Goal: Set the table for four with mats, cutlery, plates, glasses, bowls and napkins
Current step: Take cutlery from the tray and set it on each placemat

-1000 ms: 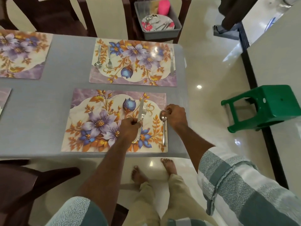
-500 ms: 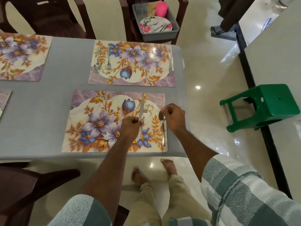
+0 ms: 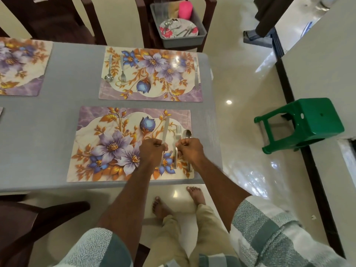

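Two hands work over the near mat (image 3: 107, 143) on the grey table (image 3: 57, 120); my left hand (image 3: 153, 151) curls round the knife (image 3: 165, 128), blade pointing away; my right hand (image 3: 190, 151) pinches the fork (image 3: 178, 132), with the spoon (image 3: 186, 134) lying just beside it; the far mat (image 3: 152, 74) already carries cutlery; a grey tub (image 3: 200, 33) of plates sits on a chair behind.

Home dining room: grey table (image 3: 57, 132) with floral mats (image 3: 107, 143), dark wooden chairs (image 3: 57, 22), glossy tiled floor (image 3: 240, 93), green plastic stool (image 3: 308, 122), bare feet (image 3: 195, 194).
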`<state>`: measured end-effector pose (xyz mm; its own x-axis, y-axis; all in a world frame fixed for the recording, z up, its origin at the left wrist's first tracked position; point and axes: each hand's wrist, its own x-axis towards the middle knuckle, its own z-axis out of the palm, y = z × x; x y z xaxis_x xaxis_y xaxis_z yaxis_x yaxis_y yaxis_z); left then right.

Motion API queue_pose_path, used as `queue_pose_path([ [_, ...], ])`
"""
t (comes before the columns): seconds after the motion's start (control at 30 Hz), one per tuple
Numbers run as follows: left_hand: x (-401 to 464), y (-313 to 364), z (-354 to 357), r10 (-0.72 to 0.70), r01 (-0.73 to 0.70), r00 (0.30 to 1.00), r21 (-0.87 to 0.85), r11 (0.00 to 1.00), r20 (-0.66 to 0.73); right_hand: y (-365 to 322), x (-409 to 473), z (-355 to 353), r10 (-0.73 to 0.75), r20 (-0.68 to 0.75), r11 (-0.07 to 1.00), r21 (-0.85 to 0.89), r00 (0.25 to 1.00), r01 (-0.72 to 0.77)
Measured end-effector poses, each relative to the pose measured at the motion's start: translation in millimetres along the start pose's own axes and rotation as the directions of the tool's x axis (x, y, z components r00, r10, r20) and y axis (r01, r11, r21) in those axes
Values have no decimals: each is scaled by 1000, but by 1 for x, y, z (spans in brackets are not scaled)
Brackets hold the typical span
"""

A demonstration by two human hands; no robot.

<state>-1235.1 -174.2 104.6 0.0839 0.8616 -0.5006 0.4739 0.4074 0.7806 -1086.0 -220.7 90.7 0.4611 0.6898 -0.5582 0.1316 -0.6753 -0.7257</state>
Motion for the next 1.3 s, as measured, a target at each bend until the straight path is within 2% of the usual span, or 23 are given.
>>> queue_pose_path([
  [0.17, 3, -6, -6, 0, 0, 1000, 2, 1000, 23, 4, 0, 3, -85, -31, 960, -268, 996, 74],
  [0.3, 5, -10, -10, -3, 2, 1000, 21, 1000, 12, 3, 2, 6, -86, -69, 916, -397, 994, 52],
  [0.47, 6, -18, -16, -6, 5, 1000, 102, 995, 10, 2, 0, 4, -101, -119, 903, -427, 988, 41],
  [0.67, 5, -17, -22, -15, 13, 999, 53, 999, 41, 3, -4, 5, -124, -130, 901, -429, 984, 57],
  [0.73, 5, -18, -26, 5, -8, 999, 50, 999, 48, -1, -6, 2, -183, -147, 909, -402, 972, 110],
  [0.8, 5, -17, -33, 24, -27, 997, 57, 998, 67, -8, -5, -3, -316, -148, 890, -388, 937, 239],
  [0.93, 2, -5, -58, 79, -87, 985, 41, 995, 153, -41, 7, -3, -504, 46, 817, -297, 862, 494],
  [1.0, 4, -1, -76, 122, -134, 976, 54, 990, 178, -67, 12, 1, -462, 173, 826, -274, 870, 493],
  [1.1, 11, 2, -104, 237, -258, 958, 128, 958, 161, -97, 12, 8, -183, 368, 926, -247, 912, 286],
  [1.2, 15, 3, -125, 318, -329, 944, 264, 907, 87, -108, 7, 18, 16, 514, 957, -255, 858, 135],
  [1.3, 19, -3, -147, 421, -387, 907, 373, 843, -11, -111, -7, 37, 131, 631, 989, -136, 764, -57],
])
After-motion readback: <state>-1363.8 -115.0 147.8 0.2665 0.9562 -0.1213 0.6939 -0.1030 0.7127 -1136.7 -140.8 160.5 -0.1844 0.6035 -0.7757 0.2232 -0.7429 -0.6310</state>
